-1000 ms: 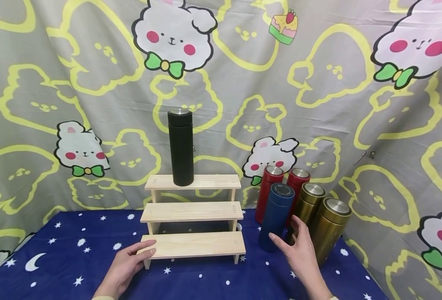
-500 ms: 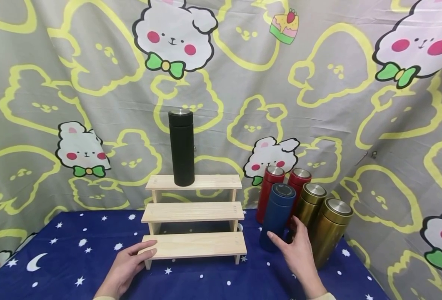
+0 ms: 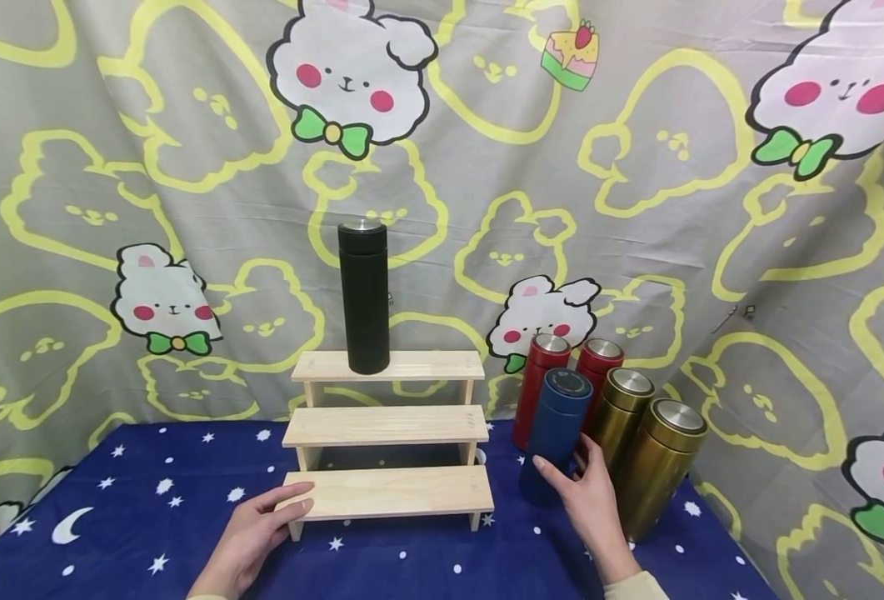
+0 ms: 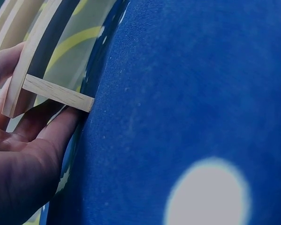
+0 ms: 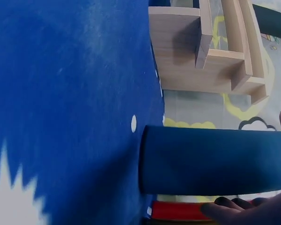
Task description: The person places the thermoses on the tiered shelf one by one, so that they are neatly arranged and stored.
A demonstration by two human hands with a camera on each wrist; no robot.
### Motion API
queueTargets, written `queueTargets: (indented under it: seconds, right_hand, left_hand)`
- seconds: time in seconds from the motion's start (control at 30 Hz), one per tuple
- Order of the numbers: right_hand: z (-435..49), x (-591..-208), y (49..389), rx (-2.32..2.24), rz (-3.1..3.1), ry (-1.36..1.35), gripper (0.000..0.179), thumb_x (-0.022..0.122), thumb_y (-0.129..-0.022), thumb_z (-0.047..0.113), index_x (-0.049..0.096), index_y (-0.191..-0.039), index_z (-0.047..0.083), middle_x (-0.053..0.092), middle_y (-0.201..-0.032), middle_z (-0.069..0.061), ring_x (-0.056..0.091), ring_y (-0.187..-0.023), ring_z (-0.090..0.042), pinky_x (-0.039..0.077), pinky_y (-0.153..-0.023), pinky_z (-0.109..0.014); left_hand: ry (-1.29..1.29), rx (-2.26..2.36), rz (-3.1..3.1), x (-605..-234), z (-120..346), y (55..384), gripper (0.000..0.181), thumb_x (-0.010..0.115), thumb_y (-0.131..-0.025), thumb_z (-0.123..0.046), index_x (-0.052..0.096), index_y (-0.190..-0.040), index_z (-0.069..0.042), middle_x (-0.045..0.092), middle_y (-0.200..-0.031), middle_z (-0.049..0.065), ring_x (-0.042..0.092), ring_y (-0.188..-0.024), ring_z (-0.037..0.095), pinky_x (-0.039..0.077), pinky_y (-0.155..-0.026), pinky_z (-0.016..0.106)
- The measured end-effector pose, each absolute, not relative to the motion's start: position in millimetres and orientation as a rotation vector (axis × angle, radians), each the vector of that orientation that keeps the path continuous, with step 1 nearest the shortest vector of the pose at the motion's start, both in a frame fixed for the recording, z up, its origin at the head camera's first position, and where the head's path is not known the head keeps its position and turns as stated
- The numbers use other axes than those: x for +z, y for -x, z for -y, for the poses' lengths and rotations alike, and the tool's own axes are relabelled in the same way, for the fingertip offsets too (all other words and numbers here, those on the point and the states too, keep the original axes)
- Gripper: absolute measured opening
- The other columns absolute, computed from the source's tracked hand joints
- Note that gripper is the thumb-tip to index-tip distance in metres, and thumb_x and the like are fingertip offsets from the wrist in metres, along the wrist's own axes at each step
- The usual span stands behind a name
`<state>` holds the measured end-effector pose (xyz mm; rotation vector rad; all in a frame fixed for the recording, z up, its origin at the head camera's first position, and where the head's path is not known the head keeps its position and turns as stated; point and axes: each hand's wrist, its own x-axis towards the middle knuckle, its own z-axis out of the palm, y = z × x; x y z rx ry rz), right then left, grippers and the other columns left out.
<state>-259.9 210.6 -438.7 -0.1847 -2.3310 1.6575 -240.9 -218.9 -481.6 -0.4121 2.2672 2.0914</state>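
A blue vacuum flask (image 3: 556, 425) stands upright on the cloth, to the right of a three-step wooden stand (image 3: 397, 493). My right hand (image 3: 586, 492) spreads around its lower half, thumb at the near left side, fingers at the right. In the right wrist view a narrow gap shows between those fingers (image 5: 220, 211) and the flask (image 5: 215, 161). My left hand (image 3: 254, 533) grips the left end of the lowest step, thumb on top; the left wrist view shows other fingers down by the step's leg (image 4: 58, 93). A black flask (image 3: 364, 304) stands on the top step.
Close behind and right of the blue flask stand two red flasks (image 3: 535, 383) and two gold flasks (image 3: 662, 467). A blue star-printed cloth (image 3: 367, 575) covers the table. A grey patterned curtain (image 3: 224, 200) hangs behind and at the sides.
My right hand has shifted slightly in around the blue flask, and more of its sleeve shows. The left hand, stand and flasks keep their places.
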Motion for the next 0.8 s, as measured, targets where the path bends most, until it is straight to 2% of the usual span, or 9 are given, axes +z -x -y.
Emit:
queueTargets:
  seconds: [0.2, 0.37, 0.57, 0.8]
  right_hand:
    - [-209, -444, 267, 1.769, 2.287, 0.181, 0.093, 0.075, -0.09, 0.028, 0.015, -0.152, -0.006, 0.025, -0.151, -0.032, 0.027, -0.137, -0.047, 0.027, -0.109, -0.059]
    - [-209, -448, 271, 1.747, 2.266, 0.178, 0.088, 0.075, -0.089, 0.023, 0.02, -0.15, -0.006, 0.03, -0.149, -0.031, 0.03, -0.136, -0.046, 0.029, -0.109, -0.057]
    - [-209, -453, 274, 1.738, 2.241, 0.191, 0.08, 0.076, -0.088, 0.018, 0.028, -0.147, -0.008, 0.037, -0.144, -0.032, 0.037, -0.133, -0.045, 0.033, -0.108, -0.055]
    - [-210, -453, 275, 1.714, 2.265, 0.196, 0.077, 0.076, -0.088, 0.02, 0.032, -0.144, -0.009, 0.043, -0.14, -0.031, 0.043, -0.128, -0.044, 0.036, -0.105, -0.055]
  left_hand:
    - [0.412, 2.094, -2.271, -483, 220, 240, 0.049, 0.08, -0.084, -0.024, 0.066, -0.125, 0.001, 0.039, -0.145, 0.031, 0.057, -0.112, 0.027, 0.042, -0.099, 0.054]
    - [0.427, 2.104, -2.273, -482, 219, 241, 0.048, 0.081, -0.083, -0.024, 0.068, -0.123, 0.0, 0.04, -0.144, 0.03, 0.059, -0.107, 0.024, 0.046, -0.097, 0.051]
    - [0.429, 2.103, -2.27, -481, 219, 241, 0.048, 0.081, -0.083, -0.024, 0.068, -0.122, 0.0, 0.04, -0.144, 0.03, 0.058, -0.11, 0.026, 0.044, -0.098, 0.053]
    - [0.433, 2.106, -2.265, -481, 219, 241, 0.048, 0.081, -0.083, -0.024, 0.068, -0.123, 0.0, 0.039, -0.145, 0.031, 0.057, -0.112, 0.027, 0.043, -0.099, 0.053]
